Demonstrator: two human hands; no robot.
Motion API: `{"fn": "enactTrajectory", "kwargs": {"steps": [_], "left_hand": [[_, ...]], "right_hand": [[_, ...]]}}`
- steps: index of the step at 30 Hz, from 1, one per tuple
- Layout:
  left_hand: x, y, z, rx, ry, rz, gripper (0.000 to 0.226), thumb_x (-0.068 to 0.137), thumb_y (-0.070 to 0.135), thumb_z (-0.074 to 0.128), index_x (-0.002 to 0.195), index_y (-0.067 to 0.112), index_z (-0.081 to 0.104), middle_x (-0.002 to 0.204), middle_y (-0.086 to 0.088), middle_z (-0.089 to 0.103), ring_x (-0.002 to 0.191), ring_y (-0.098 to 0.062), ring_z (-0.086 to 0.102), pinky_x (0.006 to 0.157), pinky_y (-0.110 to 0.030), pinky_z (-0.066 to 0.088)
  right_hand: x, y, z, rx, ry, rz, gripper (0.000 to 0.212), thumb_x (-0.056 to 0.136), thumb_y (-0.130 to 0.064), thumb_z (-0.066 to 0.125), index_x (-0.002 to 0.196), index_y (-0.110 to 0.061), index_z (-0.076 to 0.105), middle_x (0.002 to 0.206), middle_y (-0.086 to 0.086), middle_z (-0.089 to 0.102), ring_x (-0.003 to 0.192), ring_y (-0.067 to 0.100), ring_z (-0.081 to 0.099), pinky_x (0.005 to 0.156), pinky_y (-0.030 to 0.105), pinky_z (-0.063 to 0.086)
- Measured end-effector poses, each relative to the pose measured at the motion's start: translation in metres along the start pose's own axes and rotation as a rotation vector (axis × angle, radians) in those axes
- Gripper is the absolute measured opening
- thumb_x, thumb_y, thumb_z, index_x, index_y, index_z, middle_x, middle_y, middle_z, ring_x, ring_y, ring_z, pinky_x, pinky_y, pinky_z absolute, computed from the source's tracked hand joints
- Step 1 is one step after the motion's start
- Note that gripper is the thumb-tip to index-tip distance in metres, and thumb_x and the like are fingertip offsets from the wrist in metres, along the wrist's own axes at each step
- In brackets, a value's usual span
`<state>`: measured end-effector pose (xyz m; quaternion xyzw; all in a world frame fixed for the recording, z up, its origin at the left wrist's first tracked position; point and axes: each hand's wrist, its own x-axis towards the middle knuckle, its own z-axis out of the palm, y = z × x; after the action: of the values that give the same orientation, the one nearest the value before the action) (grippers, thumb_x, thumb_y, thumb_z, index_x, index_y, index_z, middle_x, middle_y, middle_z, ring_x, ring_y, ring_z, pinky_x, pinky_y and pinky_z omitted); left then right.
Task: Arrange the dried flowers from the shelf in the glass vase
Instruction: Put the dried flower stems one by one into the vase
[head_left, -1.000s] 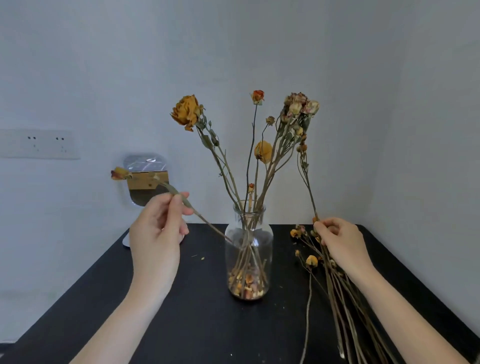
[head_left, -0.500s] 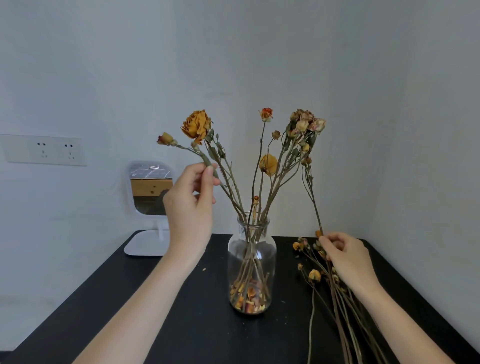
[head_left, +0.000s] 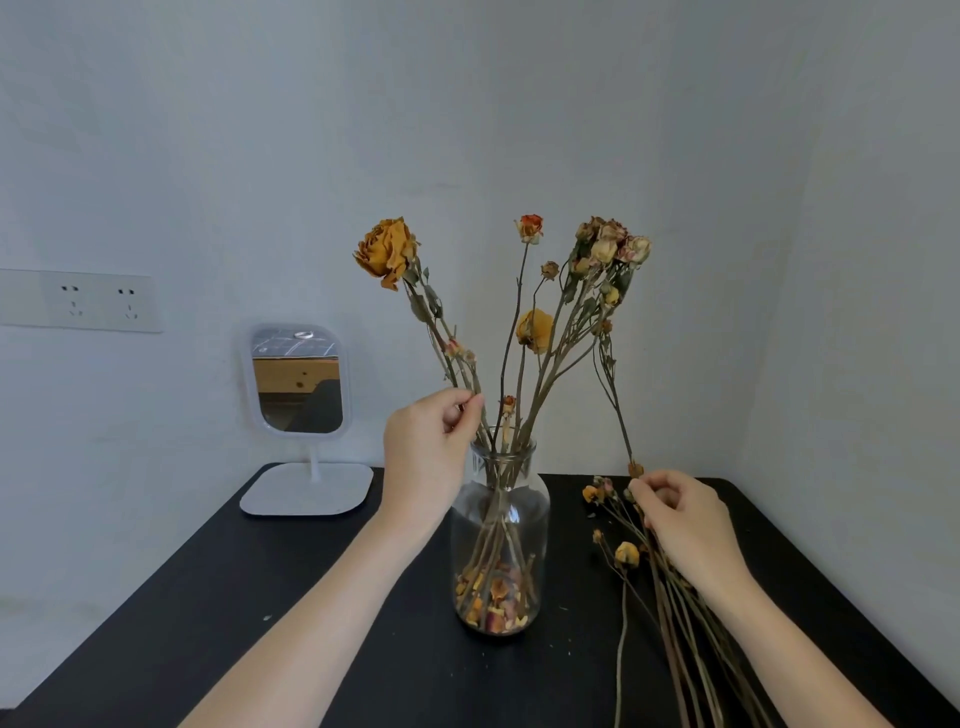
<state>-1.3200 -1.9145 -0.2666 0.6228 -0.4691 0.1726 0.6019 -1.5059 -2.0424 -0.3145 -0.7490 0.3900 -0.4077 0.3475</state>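
On my feed the left hand (head_left: 426, 457) pinches a thin budded stem (head_left: 460, 351) between thumb and fingertips, just above the neck of the clear, rounded glass vase (head_left: 535, 525) standing mid-way across the black table (head_left: 260, 597). The right hand (head_left: 680, 519) curls round 1 raised stem (head_left: 618, 415) atop the loose dried flowers (head_left: 626, 553) lying beside the vase. Its fingertips are hidden, and the brittle stems run off the bottom edge.

- The neck of the glass vase (head_left: 503, 460) is crowded by upright stems (head_left: 541, 387), one pinched by the left hand (head_left: 428, 457).
- The table (head_left: 234, 613) right of the vase is covered by loose dried flowers (head_left: 670, 592), gripped by the right hand (head_left: 685, 525).
- A passage is left between the vase and the mirror (head_left: 298, 384) at the rear left.
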Motion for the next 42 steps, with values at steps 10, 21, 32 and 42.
{"fn": "enactTrajectory", "kwargs": {"steps": [10,21,32,42], "left_hand": [[-0.036,-0.029,0.003,0.002,0.005,-0.140,0.010,0.085,0.023,0.063,0.090,0.027,0.056,0.064,0.013,0.059,0.068,0.002,0.060,0.059,-0.008,0.047],[-0.010,-0.020,0.050,-0.249,-0.327,-0.457,0.073,0.065,0.047,0.076,0.122,0.017,0.042,0.107,0.009,0.060,0.098,-0.004,0.056,0.075,-0.012,0.041],[0.009,-0.038,0.052,-0.416,-0.412,-0.553,0.031,0.069,0.030,0.078,0.094,0.027,0.060,0.078,0.016,0.071,0.074,0.008,0.064,0.056,-0.004,0.045],[0.022,-0.042,0.038,-0.559,-0.594,-0.642,0.016,0.082,0.013,0.066,0.097,0.014,0.069,0.097,-0.006,0.072,0.094,-0.020,0.068,0.077,-0.032,0.055]], "right_hand": [[0.001,0.001,0.002,-0.020,-0.010,-0.014,0.008,0.090,-0.021,0.056,0.095,-0.017,0.061,0.072,0.007,0.063,0.062,0.010,0.057,0.054,0.013,0.037],[0.006,-0.003,0.005,0.020,0.051,-0.056,0.004,0.090,-0.022,0.056,0.091,-0.022,0.060,0.070,0.005,0.063,0.063,0.010,0.058,0.057,0.014,0.038],[0.008,-0.001,0.000,0.014,0.082,-0.060,0.009,0.090,-0.024,0.057,0.094,-0.018,0.063,0.066,-0.001,0.060,0.062,0.005,0.057,0.057,0.012,0.037],[0.010,-0.024,-0.010,0.183,0.122,-0.095,0.007,0.091,-0.024,0.055,0.095,-0.024,0.060,0.063,-0.005,0.056,0.055,-0.004,0.056,0.053,0.008,0.045]]}}
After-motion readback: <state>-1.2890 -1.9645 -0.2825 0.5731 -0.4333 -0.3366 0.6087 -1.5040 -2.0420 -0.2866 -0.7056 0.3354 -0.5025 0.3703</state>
